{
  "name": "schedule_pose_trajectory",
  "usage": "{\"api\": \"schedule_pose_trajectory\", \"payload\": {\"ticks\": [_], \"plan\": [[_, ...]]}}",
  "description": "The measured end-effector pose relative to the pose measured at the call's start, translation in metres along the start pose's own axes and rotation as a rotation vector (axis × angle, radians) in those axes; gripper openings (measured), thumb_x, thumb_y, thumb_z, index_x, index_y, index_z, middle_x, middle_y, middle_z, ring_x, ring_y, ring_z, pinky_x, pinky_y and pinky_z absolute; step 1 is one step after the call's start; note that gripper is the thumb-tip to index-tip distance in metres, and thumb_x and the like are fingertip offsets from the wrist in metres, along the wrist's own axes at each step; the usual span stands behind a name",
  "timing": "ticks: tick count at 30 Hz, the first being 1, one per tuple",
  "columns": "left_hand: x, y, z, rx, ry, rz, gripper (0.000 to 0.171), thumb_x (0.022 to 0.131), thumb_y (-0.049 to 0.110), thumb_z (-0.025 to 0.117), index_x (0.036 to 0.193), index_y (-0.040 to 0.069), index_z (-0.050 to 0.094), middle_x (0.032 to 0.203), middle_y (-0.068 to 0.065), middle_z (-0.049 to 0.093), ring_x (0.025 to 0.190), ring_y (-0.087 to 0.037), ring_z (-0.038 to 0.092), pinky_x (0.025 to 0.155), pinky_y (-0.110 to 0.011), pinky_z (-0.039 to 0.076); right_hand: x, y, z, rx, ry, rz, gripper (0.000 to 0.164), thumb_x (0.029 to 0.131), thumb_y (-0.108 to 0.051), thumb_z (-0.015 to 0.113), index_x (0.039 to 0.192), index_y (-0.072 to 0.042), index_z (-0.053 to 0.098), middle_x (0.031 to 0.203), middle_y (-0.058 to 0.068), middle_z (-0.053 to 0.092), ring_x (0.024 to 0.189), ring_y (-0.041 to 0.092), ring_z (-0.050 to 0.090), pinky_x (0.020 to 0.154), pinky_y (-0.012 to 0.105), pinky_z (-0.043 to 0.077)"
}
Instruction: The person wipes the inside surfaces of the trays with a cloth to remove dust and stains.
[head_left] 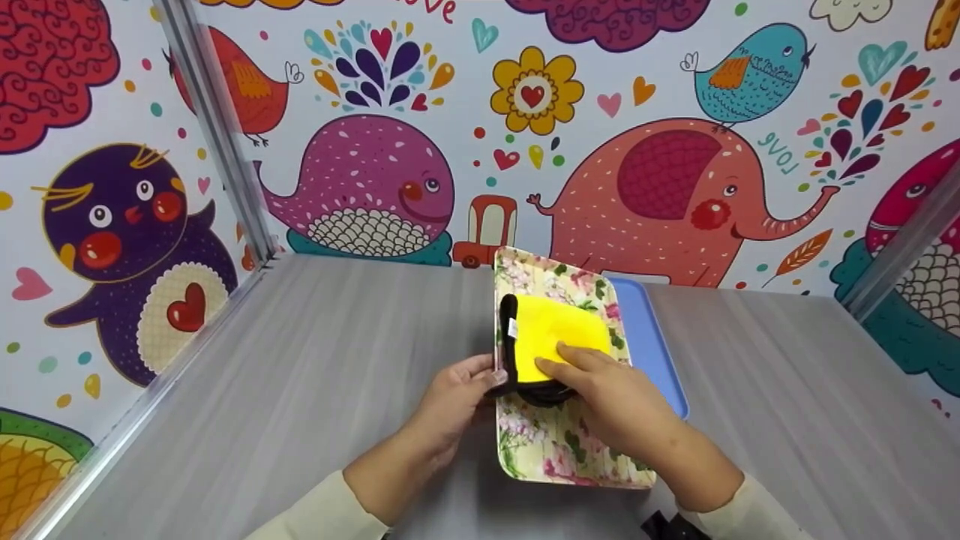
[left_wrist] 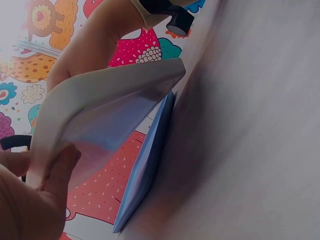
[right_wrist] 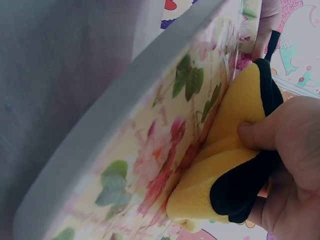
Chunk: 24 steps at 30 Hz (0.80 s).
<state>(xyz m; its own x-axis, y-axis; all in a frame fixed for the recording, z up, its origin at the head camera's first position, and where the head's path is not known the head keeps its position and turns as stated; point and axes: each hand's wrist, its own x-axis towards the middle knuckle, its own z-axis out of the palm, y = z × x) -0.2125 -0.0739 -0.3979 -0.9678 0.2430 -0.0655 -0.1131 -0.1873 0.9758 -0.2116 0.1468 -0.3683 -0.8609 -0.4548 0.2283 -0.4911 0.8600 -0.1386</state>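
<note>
A floral tray [head_left: 525, 442] is held tilted above the table, its patterned face toward the head camera. My left hand [head_left: 454, 397] grips its left edge; in the left wrist view the thumb and fingers pinch the pale rim [left_wrist: 115, 82]. Against the tray's face lies a folded yellow cloth [head_left: 559, 330] with black edging and a small white label. My right hand [head_left: 619, 386] holds this cloth on the tray. The right wrist view shows the thumb on the yellow side and other fingers under the black-edged fold, partly hidden.
Behind the floral tray, a blue tray [head_left: 651, 337] lies on the grey table [head_left: 360, 337]. Cartoon-printed walls [head_left: 480, 172] close off the back and sides. A small black object [head_left: 671, 526] shows at the bottom edge near the right sleeve.
</note>
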Motion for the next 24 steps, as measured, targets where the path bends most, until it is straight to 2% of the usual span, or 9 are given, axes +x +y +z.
{"api": "schedule_pose_trajectory", "payload": {"ticks": [4,11,19,24], "plan": [[0.0,0.0,-0.001,-0.006,-0.005,0.008,0.044,0.102,0.01,0.058,0.14,-0.011,0.055,0.126,-0.018,0.073,0.095,-0.01,0.071,0.09,-0.03,0.059,-0.001,0.0,-0.001,-0.005,-0.006,-0.04,0.059,0.087,-0.004,0.078,0.14,-0.027,0.067,0.144,0.011,0.065,0.132,0.034,0.063,0.1,0.055,0.056],[0.0,-0.001,-0.002,-0.047,-0.001,0.003,0.043,0.102,0.009,0.058,0.14,-0.012,0.054,0.123,-0.016,0.075,0.088,-0.007,0.071,0.079,-0.022,0.058,-0.001,0.004,-0.002,0.007,-0.031,-0.106,0.06,0.087,-0.003,0.078,0.14,-0.029,0.067,0.144,0.01,0.065,0.132,0.034,0.062,0.1,0.055,0.056],[0.0,-0.001,-0.004,-0.037,-0.021,0.009,0.045,0.102,0.01,0.058,0.141,-0.012,0.053,0.125,-0.016,0.073,0.091,-0.011,0.073,0.087,-0.027,0.06,-0.003,0.013,-0.01,0.021,-0.069,-0.19,0.064,0.084,0.007,0.077,0.136,-0.029,0.07,0.145,0.011,0.063,0.13,0.035,0.063,0.1,0.052,0.057],[0.001,-0.002,-0.005,-0.043,-0.027,0.019,0.045,0.102,0.01,0.057,0.141,-0.013,0.052,0.122,-0.016,0.074,0.091,-0.01,0.072,0.087,-0.028,0.06,-0.002,0.02,-0.012,0.043,-0.089,-0.21,0.059,0.086,0.008,0.074,0.133,-0.027,0.072,0.145,0.012,0.064,0.13,0.035,0.063,0.102,0.051,0.055]]}}
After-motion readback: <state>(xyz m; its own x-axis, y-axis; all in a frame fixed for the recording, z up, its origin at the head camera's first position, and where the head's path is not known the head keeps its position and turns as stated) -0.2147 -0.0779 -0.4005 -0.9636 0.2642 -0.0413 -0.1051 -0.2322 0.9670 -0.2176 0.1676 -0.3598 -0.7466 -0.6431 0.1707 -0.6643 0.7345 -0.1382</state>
